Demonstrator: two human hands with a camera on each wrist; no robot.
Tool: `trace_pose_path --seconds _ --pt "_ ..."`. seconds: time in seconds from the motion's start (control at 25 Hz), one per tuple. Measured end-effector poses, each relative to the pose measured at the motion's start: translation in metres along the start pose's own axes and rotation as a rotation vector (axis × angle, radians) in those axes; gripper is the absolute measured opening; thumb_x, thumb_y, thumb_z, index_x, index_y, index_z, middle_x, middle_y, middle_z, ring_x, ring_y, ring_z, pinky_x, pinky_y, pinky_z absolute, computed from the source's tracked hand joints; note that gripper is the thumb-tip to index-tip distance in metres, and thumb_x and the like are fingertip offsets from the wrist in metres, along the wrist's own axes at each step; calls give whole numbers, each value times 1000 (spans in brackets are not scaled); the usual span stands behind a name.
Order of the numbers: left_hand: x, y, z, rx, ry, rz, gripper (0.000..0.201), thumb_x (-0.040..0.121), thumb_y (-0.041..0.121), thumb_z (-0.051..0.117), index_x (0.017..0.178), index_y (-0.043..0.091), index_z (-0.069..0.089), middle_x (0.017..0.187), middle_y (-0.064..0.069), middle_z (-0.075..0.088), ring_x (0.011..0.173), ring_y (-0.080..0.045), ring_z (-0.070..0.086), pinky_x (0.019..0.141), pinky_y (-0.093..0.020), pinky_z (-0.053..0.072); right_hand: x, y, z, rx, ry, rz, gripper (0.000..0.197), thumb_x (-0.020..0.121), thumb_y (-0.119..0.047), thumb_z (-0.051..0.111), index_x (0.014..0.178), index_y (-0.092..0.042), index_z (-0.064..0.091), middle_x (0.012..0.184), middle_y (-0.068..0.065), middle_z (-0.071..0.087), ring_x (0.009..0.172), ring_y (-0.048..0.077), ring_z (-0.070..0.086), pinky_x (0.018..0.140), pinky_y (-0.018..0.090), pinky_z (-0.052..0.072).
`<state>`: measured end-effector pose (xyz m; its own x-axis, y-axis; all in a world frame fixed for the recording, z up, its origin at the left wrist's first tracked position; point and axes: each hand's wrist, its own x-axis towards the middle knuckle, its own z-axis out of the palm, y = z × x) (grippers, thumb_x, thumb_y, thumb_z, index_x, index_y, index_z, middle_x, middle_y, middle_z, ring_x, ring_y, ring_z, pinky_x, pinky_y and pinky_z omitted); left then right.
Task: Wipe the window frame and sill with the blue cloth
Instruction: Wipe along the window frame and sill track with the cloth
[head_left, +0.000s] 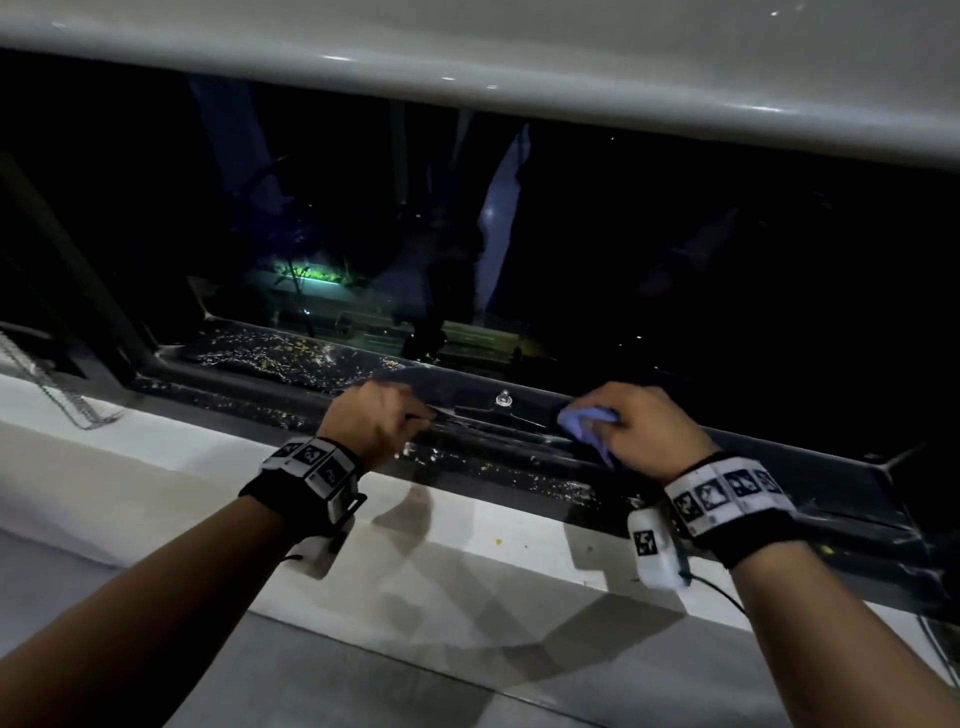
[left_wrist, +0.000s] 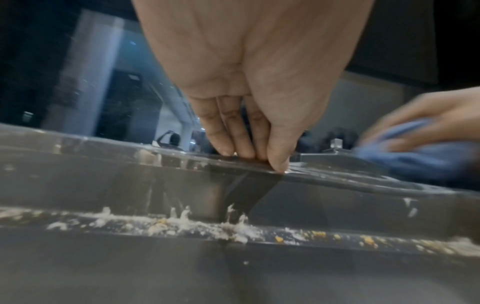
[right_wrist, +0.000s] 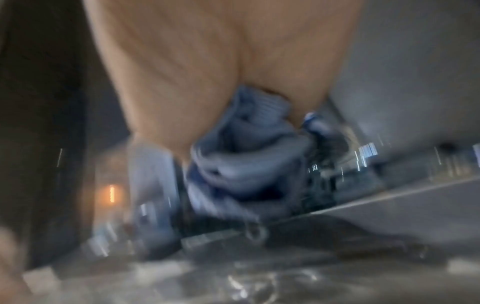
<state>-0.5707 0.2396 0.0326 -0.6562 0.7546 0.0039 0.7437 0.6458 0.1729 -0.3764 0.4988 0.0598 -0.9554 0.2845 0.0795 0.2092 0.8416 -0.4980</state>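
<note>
The dark window frame's bottom rail (head_left: 291, 400) runs across the head view above the white sill (head_left: 467, 540). Pale and yellow crumbs (left_wrist: 182, 224) litter its ledges. My left hand (head_left: 384, 421) rests on the rail, and in the left wrist view its straight fingertips (left_wrist: 246, 153) press on the rail's upper edge. To the right, my right hand (head_left: 644, 431) grips the bunched blue cloth (head_left: 587, 421) against the rail. The right wrist view is blurred by motion and shows the cloth (right_wrist: 241, 160) wadded under the palm. The cloth (left_wrist: 420, 162) also appears at the right of the left wrist view.
A small metal knob (head_left: 502, 399) stands on the rail between my hands. A beaded chain (head_left: 62, 400) hangs at the left onto the sill. The glass (head_left: 675, 260) is dark with reflections. A white ledge (head_left: 467, 62) overhangs the top.
</note>
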Motion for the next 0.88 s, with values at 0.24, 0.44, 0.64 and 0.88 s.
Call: trace_pose_path --seconds 0.24,0.44,0.64,0.88 --pt "6 -11 -1 19 -39 118 24 97 36 55 116 38 69 115 14 66 103 -20 65 86 -34 51 24 -12 51 -348 82 165 26 93 -18 54 113 -29 66 110 2 63 98 30 56 83 34 45" --pt "4 -41 -6 -173 -80 196 25 94 35 59 117 32 69 114 7 68 101 -22 66 88 -40 54 -12 -57 64 -362 166 329 17 73 -7 55 74 -23 62 79 -2 56 81 28 60 71 29 37" --pt "8 -75 -13 -76 -67 158 29 92 43 60 119 35 67 123 10 63 108 -22 63 91 -39 53 -11 -108 96 -420 213 385 19 68 -5 60 68 -24 55 75 -1 56 77 27 60 77 33 44" --pt "15 -89 -19 -24 -126 266 31 90 40 60 120 37 66 122 7 65 109 -23 63 91 -40 53 28 -157 161 -151 128 149 12 89 -27 55 94 -24 65 93 -2 64 89 24 59 74 32 46"
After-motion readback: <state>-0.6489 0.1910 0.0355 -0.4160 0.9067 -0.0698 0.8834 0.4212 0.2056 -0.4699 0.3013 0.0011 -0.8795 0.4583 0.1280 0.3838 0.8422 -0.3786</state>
